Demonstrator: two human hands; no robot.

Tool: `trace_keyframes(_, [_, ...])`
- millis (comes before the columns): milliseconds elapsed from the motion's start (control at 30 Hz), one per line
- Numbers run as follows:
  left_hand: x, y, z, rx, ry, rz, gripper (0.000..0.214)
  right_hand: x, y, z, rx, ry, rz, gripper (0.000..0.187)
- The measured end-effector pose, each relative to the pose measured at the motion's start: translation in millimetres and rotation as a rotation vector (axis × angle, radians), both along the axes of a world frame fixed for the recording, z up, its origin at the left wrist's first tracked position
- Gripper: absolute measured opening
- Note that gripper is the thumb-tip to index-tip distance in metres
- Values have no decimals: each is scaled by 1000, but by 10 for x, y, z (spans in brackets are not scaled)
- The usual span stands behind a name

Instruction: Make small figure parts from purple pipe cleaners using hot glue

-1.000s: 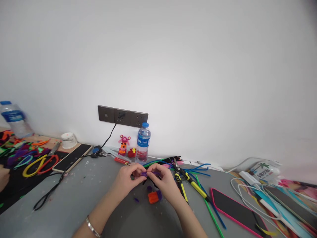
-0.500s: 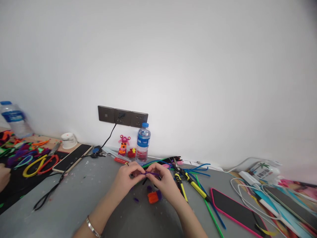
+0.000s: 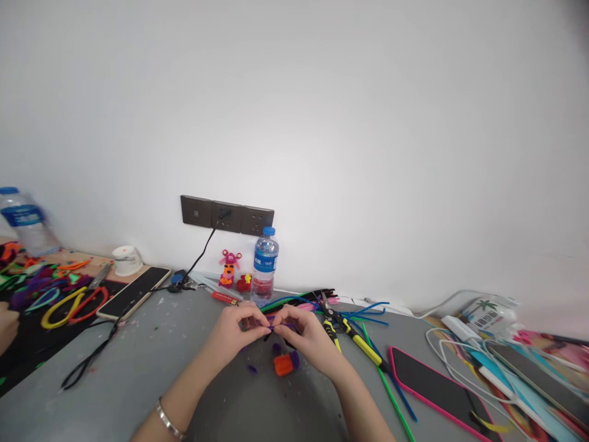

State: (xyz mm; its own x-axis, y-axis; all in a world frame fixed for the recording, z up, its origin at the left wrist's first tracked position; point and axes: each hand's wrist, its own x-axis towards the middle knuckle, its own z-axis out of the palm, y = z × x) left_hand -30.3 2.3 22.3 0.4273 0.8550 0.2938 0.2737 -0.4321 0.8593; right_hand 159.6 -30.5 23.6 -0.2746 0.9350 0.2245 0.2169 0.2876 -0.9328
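Fingertips of my left hand (image 3: 238, 329) and my right hand (image 3: 301, 333) meet in a pinch on a thin purple pipe cleaner (image 3: 271, 325), mostly hidden by the fingers. Both hands are closed on it, just above the grey table. Below them lies an orange and purple fuzzy piece (image 3: 285, 363), with a small purple scrap (image 3: 252, 369) to its left. Beyond my right hand rest yellow-handled pliers (image 3: 354, 337), jaws pointing to the wall. Several pipe cleaners in blue, green and black (image 3: 317, 296) lie behind the hands.
A water bottle (image 3: 265, 267) and a pink-orange fuzzy figure (image 3: 228, 270) stand by the wall. Pink-edged phone (image 3: 437, 393) and white cables (image 3: 448, 362) lie at right. At left are another phone (image 3: 135, 291), scissors (image 3: 76, 307) and a co-worker's hand (image 3: 7, 325).
My hands have drawn closer together at the fingertips, and less of the purple pipe cleaner shows between them. The view has shifted very slightly.
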Motion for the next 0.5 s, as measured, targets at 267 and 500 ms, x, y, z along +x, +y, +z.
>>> trace_keyframes(267, [-4,-22,-14,-140,-51,-72,7,39,-50,42,-107,66,122,21])
trace_keyframes(500, [-2,-49,-52,-312,-64,-156,10,62,-103,113,-224,107,274,25])
